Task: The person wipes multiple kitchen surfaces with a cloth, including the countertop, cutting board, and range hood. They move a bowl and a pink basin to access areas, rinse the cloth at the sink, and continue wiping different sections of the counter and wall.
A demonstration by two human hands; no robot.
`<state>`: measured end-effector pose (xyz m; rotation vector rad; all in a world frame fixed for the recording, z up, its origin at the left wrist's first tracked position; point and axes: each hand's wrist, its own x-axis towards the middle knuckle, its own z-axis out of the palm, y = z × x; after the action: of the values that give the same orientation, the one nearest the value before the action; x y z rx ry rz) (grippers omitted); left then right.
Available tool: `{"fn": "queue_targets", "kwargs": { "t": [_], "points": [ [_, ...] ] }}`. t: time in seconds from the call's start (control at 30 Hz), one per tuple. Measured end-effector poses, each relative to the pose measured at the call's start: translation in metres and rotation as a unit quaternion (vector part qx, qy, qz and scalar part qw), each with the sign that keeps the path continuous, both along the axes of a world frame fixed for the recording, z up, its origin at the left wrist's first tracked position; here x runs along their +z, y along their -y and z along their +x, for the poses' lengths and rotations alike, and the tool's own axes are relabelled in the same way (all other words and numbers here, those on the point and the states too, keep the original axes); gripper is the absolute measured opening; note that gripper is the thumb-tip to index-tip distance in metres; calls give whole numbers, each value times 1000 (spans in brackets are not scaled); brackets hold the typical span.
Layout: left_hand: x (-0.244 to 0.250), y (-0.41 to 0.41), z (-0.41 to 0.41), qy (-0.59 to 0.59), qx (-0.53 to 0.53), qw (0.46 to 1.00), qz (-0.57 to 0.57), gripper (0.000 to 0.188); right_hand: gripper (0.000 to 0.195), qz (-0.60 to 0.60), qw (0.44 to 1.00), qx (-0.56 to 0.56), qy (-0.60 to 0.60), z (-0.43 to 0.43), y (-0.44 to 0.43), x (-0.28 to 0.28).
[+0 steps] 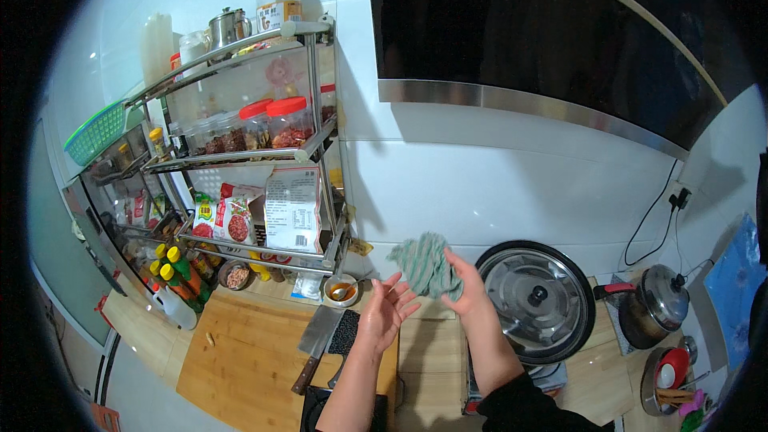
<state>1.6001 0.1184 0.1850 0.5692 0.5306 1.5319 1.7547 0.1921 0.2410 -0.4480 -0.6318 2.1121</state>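
Observation:
My right hand (471, 291) grips a crumpled green-and-white striped cloth (426, 264) in front of the tiled wall. Just left of the cloth, my left hand (390, 312) is raised with its fingers apart and holds nothing. Below and left of it, a cleaver (320, 331) with a wooden handle lies on a bamboo cutting board (240, 354), beside a black speckled item (344, 331). A small bowl (341, 291) with brown liquid and a spoon stands behind the board. To the right of my right hand is a large wok or pan with a glass lid (537, 300).
At the left, a metal rack (240, 159) holds jars and bags, with bottles (180, 279) below. A lidded saucepan (651, 306) and a metal basin (650, 381) stand at the right. The range hood (528, 102) hangs overhead; cables (639, 231) run down the wall.

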Motion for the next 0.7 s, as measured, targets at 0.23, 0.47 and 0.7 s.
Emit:
{"fn": "queue_targets", "kwargs": {
  "t": [0.23,0.47,0.7],
  "points": [
    [-8,71,38,-160,78,978,-113,25,33,93,978,75,169,37,89,-54],
    [-46,165,50,-229,31,953,-195,21,40,86,945,69,308,64,213,-100],
    [-91,215,57,-54,-83,978,-185,27,33,63,944,-35,322,102,286,-115]
  ]
}}
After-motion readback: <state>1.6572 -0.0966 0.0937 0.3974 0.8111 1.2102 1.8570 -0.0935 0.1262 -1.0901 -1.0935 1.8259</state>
